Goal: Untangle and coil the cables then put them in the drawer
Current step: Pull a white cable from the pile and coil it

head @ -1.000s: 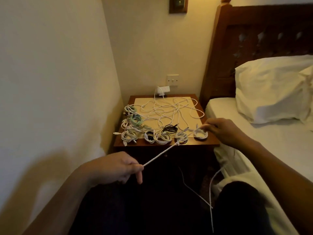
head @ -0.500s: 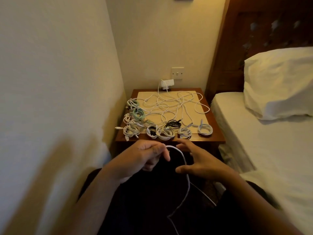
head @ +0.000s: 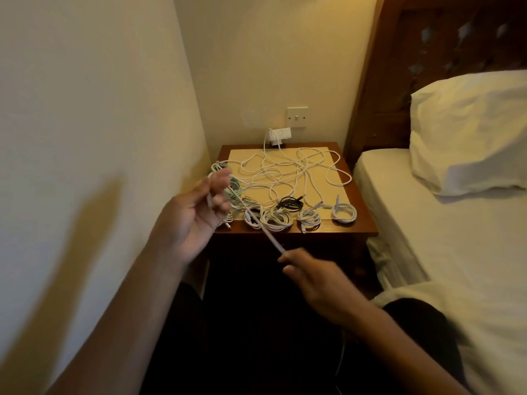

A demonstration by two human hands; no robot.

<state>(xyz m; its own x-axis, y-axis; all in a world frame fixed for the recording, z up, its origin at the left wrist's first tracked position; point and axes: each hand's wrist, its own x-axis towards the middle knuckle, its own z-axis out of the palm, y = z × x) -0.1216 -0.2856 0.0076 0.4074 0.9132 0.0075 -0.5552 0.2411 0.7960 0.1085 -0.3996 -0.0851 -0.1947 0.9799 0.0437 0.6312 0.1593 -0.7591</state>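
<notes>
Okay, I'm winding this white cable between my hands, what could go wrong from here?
The cable stretched between left hand and right hand passes over the finished coils at the nightstand edge; it might sweep them off. Its loose tail hanging at your lap could snag.

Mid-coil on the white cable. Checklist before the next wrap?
1. Left hand grips the white cable: ok.
2. Right hand pinches it lower down: ok.
3. Span between the hands straight, no knot: ok.
4. Tail below the right hand free of snags: cannot tell, it drops into shadow.
5. Loose cable tangle on the nightstand cleared: not ok, it sprawls over the mat.
6. Drawer open to receive coils: cannot tell, the nightstand front is dark.
</notes>
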